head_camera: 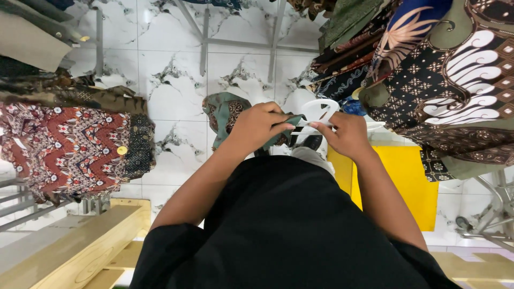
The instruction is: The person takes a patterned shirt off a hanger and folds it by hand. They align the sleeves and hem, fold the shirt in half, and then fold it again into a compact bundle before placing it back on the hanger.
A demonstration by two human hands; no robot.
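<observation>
A clothing shop with a white marble-patterned tile floor (176, 48), seen from a head camera looking straight down. Nearest the camera is the person's black shirt (284, 225), filling the lower middle, with both bare forearms reaching forward from it. Below and left of the hands stands a pale wooden bench (80, 246); to the right of the forearms sits a yellow box (412, 182).

The left hand (257, 126) is curled shut, pinching a green patterned garment (225, 112) that hangs down past and to the left of it. The right hand (348, 134) is just beside the left, fingers closed on a white plastic hanger (318, 109) whose hook rises just beyond both hands. The garment and hanger meet between the two hands.

Further left hang racks of red zigzag batik shirts (69, 144). To the right and beyond hang dark batik garments (444, 75) with white and blue motifs. Farthest, metal rack legs (241, 43) cross the tiles.
</observation>
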